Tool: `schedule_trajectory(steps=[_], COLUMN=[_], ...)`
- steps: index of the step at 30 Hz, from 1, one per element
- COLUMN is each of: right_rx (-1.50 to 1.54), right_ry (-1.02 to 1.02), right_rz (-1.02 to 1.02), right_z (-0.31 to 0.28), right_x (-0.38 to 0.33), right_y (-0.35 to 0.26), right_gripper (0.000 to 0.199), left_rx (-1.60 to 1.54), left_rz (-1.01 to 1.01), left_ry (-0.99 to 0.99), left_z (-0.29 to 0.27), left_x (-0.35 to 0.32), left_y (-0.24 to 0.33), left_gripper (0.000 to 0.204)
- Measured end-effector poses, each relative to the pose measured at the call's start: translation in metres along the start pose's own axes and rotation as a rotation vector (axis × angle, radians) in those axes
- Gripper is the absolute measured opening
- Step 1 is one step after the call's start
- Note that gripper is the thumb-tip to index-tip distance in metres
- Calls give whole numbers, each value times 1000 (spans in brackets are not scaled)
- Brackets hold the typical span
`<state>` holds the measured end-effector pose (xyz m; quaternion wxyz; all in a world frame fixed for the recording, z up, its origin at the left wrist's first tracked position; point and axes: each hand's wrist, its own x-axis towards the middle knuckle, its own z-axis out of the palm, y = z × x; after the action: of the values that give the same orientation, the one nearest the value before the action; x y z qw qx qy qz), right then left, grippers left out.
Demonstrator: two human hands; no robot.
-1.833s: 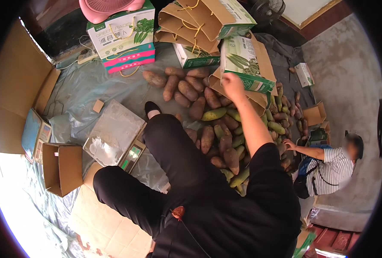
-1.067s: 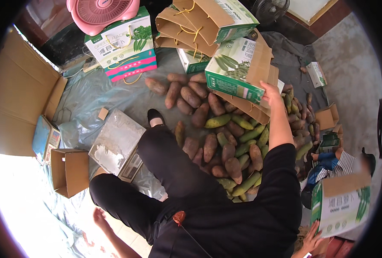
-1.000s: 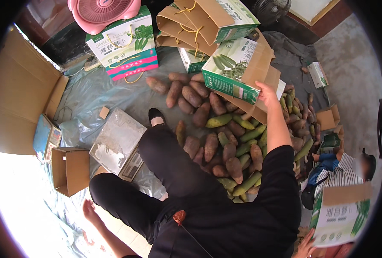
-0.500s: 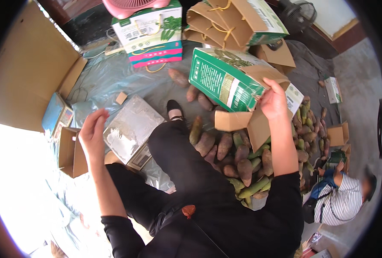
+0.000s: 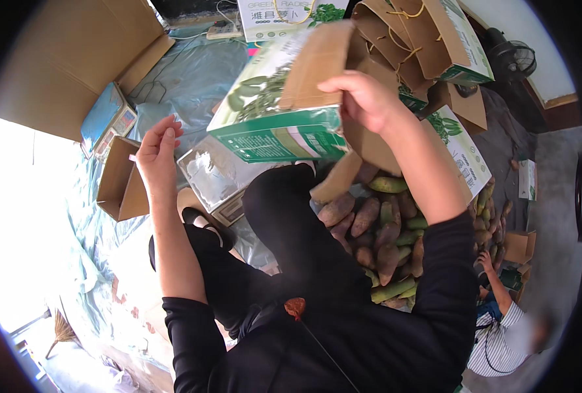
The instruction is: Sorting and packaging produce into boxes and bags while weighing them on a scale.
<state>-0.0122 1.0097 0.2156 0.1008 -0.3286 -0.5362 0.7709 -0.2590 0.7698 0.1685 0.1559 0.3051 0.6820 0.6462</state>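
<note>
My right hand (image 5: 368,103) grips the edge of a green and white cardboard box (image 5: 291,134) by its open end, with brown flaps hanging loose. The box is tilted in the air above my knee and hides part of the flat scale (image 5: 206,171) on the floor. My left hand (image 5: 157,149) is raised to the left of the box, apart from it, fingers curled and pressed together. A small pale bit shows at its fingertips, too small to name. Muddy green radishes (image 5: 388,239) lie heaped under my right forearm.
An open brown carton (image 5: 122,190) stands left of the scale. Gift boxes with cord handles (image 5: 428,33) and a black fan (image 5: 510,56) are at the back right. A white printed box (image 5: 458,147) leans by the heap. Another person in a striped shirt (image 5: 497,347) reaches toward radishes at right.
My right hand has swung the box leftward, turning it so that it now hangs over the scale. My left hand has risen slightly. The view has shifted, and the other person's arm now reaches out.
</note>
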Motion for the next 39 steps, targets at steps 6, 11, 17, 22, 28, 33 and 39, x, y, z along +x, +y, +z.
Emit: schedule_trajectory(steps=[6,11,17,22,28,33,39], right_rx=[-476,-1251,-1484,-1569,-1390,-1099,-878], right_ry=[-88,-126,-270,-194,26,311,470], right_rz=[-54,-306,-449,-549,-792,-892,-273], right_z=[49,54,42,26,15,1,-64], right_x=[48,55,57,56,43,8,-62], right_y=[2,37,97,113,132,136,200], right_gripper=[24,25,10,7,16,22,27], left_rx=[121,391,534,592,782,847,868], left_rz=[50,250,269,227,83,-64,-189], left_ry=[16,49,-59,-206,-571,-772,-792], left_z=[-10,-7,1,8,9,9,10], left_x=[-7,-11,-19,-26,-37,-44,-50], left_y=[0,12,18,12,4,-9,-14], left_gripper=[21,21,19,22,36,48,42])
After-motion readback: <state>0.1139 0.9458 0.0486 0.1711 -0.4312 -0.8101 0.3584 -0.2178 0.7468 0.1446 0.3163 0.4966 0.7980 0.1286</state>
